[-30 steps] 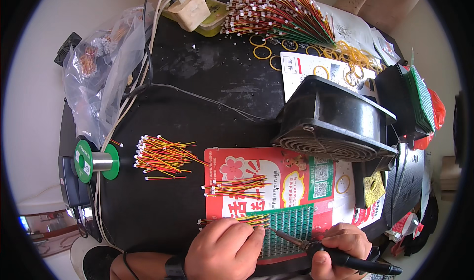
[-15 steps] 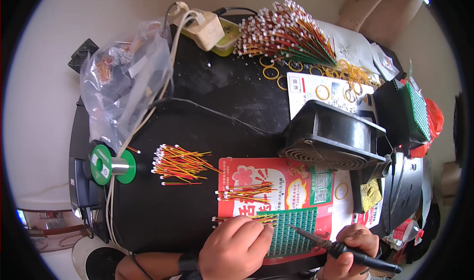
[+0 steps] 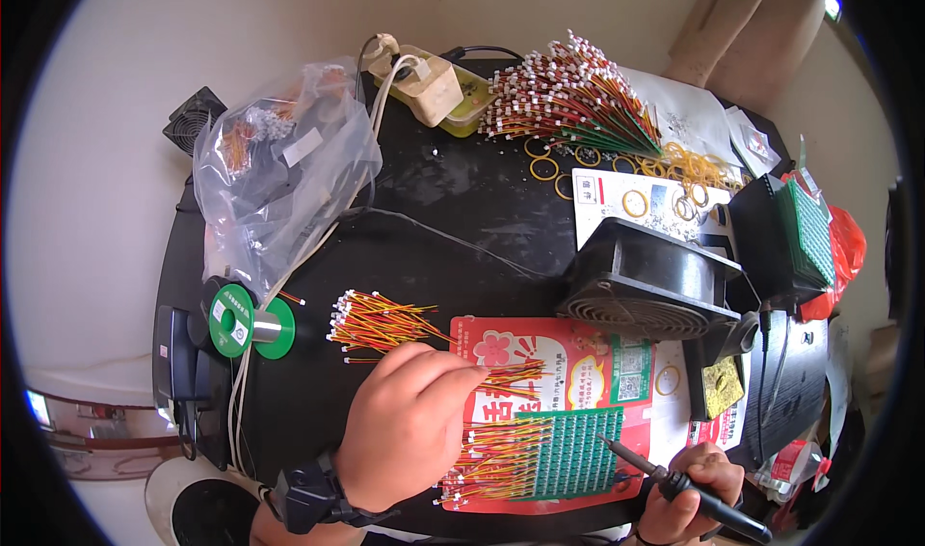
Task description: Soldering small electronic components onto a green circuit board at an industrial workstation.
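My left hand (image 3: 405, 421) reaches over a small bunch of red and yellow connector wires (image 3: 515, 380) on the red printed sheet (image 3: 631, 500). Its fingers are pinched together at the bunch's left end; whatever is between the fingertips is hidden. In my right hand (image 3: 701, 471) is a soldering iron (image 3: 740, 520) with a black handle. Its tip points up and left over the right part of a green circuit board panel (image 3: 578, 454). Along the panel's left side lies a row of wires (image 3: 487, 459) with white plugs, their other ends on the panel.
A larger wire pile (image 3: 381, 322) lies left of the sheet, near a solder spool (image 3: 231, 321). Behind the panel stands a black fan (image 3: 655, 271), beside a yellow sponge (image 3: 721, 389). Farther back are a plastic bag (image 3: 279, 194), bundled wires (image 3: 568, 98), rubber bands (image 3: 679, 165) and a power adapter (image 3: 434, 93).
My left hand has moved from the panel's left edge up and left to the small wire bunch, uncovering the row of wires. The soldering iron stays over the panel. The whole view has shifted slightly.
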Tool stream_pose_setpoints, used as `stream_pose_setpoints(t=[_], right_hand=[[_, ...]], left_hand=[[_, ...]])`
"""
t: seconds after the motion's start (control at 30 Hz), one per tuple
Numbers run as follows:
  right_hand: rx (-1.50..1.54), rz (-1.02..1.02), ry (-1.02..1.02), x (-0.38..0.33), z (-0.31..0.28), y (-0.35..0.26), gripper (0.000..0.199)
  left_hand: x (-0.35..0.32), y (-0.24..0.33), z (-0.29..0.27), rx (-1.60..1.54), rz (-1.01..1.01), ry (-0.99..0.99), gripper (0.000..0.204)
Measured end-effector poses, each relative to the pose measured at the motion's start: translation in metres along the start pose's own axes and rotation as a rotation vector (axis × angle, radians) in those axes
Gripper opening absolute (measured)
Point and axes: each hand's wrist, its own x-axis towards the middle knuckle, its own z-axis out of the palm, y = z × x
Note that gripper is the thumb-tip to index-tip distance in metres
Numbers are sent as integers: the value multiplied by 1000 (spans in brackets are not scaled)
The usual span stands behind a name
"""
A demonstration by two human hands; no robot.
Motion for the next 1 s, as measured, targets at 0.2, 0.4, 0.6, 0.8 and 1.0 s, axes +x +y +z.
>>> stream_pose_setpoints(t=[0.2, 0.4, 0.6, 0.8, 1.0], right_hand=[[-15, 32, -67, 5, 1, -4, 34], [-31, 28, -61, 7, -2, -7, 34], [-99, 171, 132, -23, 9, 7, 48], [-106, 141, 71, -16, 9, 4, 43], [-41, 132, -113, 15, 7, -20, 32]], left_hand=[[-5, -1, 2, 43, -62, -29, 19], [-4, 4, -3, -5, -80, -21, 17], [-7, 16, -13, -19, -132, -12, 20], [-12, 37, -8, -322, -218, -92, 10], [-24, 45, -6, -511, -217, -153, 11]])
